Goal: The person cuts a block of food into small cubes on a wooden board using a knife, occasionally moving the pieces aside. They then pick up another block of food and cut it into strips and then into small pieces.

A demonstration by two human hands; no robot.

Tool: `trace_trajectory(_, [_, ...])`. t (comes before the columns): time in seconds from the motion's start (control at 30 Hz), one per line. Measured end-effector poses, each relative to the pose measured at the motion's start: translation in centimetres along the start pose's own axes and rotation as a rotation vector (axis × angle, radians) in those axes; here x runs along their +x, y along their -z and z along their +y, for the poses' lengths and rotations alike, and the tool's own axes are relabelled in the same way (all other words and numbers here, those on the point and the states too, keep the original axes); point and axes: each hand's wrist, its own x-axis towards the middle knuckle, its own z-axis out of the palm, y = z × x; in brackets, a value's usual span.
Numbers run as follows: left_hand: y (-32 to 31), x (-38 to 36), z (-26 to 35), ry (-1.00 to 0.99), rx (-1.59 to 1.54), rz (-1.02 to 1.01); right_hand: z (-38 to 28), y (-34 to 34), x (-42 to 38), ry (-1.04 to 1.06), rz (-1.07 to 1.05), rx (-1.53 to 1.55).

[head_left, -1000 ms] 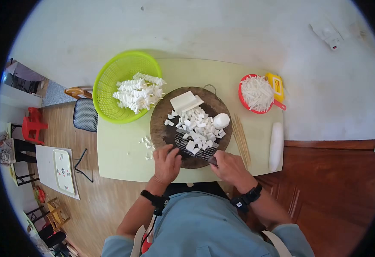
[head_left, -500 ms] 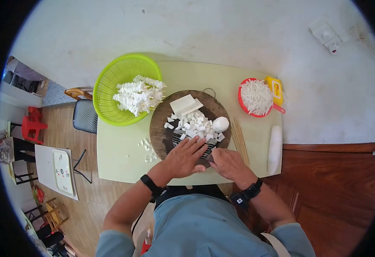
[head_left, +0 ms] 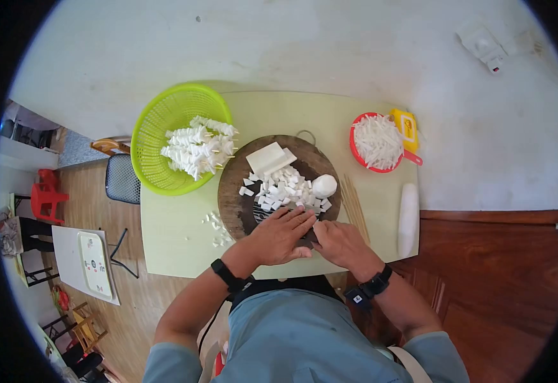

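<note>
The left hand (head_left: 277, 237) lies flat, fingers extended, over the knife's broad blade (head_left: 261, 212); the right hand (head_left: 342, 244) is clenched, apparently around its mostly hidden handle. They seem to be steadying the blade beside the cut white pieces (head_left: 285, 185) on the round board (head_left: 233, 191). Moving it calls for fingertips clear of the edge. Beyond sit a white slab (head_left: 267, 159) and a green basket (head_left: 148, 161) holding loaded skewers (head_left: 196, 150).
</note>
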Motion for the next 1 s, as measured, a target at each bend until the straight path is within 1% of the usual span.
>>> trace_trajectory(0.07, [-0.4, 0.2, -0.5, -0.016, -0.022, -0.026, 0.1, 0.1, 0.1, 0.012, -0.007, -0.014])
trace_trajectory(0.17, [-0.5, 0.6, -1.6, -0.039, -0.021, -0.023, 0.4, 0.3, 0.0, 0.008, -0.005, -0.036])
trace_trajectory(0.23, [-0.6, 0.7, -1.9, -0.065, -0.021, 0.018, 0.3, 0.9, -0.1, 0.004, -0.002, -0.033])
trace_trajectory(0.37, [-0.5, 1.0, -2.1, -0.073, -0.044, 0.004, 0.1, 1.4, -0.4, -0.026, -0.021, -0.055])
trace_trajectory(0.43, [-0.1, 1.0, -2.6, 0.003, -0.041, -0.019, 0.1, 1.5, -0.7, -0.039, -0.037, -0.053])
trace_trajectory(0.57, [-0.5, 0.2, -4.3, 0.065, -0.053, -0.032, -0.2, 2.6, -2.0, -0.051, -0.045, -0.048])
trace_trajectory(0.63, [-0.8, -0.3, -5.1, 0.073, -0.096, 0.053, -0.2, 3.2, -2.7, -0.062, -0.047, -0.051])
trace_trajectory(0.67, [-0.9, -0.5, -5.3, 0.073, -0.096, 0.053, -0.1, 3.4, -3.2, -0.071, -0.049, -0.056])
trace_trajectory(0.7, [-1.0, -0.7, -5.4, 0.077, -0.143, 0.112, 0.1, 3.4, -3.7, -0.071, -0.048, -0.057])
trace_trajectory(0.73, [-1.1, -0.9, -5.5, 0.083, -0.191, 0.172, 0.3, 3.3, -4.3, -0.110, -0.022, -0.049])
trace_trajectory(0.77, [-1.2, -1.1, -5.5, 0.082, -0.190, 0.173, 0.5, 3.2, -4.9, -0.149, 0.004, -0.042])
trace_trajectory(0.83, [-1.3, -1.4, -5.4, 0.191, -0.382, 0.377, 0.3, 3.5, -5.9, -0.189, 0.044, -0.004])
trace_trajectory(0.87, [-1.4, -1.4, -5.2, 0.190, -0.381, 0.377, 0.2, 3.5, -6.4, -0.229, 0.085, 0.035])
trace_trajectory(0.9, [-1.1, -1.2, -4.7, 0.344, -0.476, 0.438, 0.2, 3.3, -6.9, -0.229, 0.088, 0.034])
trace_trajectory(0.93, [-0.9, -1.0, -4.5, 0.498, -0.569, 0.499, 0.2, 2.8, -7.5, -0.289, 0.106, 0.063])
trace_trajectory(0.97, [-0.9, -0.8, -4.6, 0.497, -0.566, 0.501, 0.1, 2.4, -7.9, -0.349, 0.123, 0.093])
trace_trajectory(1.0, [-1.0, -0.6, -4.9, 0.494, -0.508, 0.546, 0.0, 2.0, -8.2, -0.346, 0.127, 0.093])
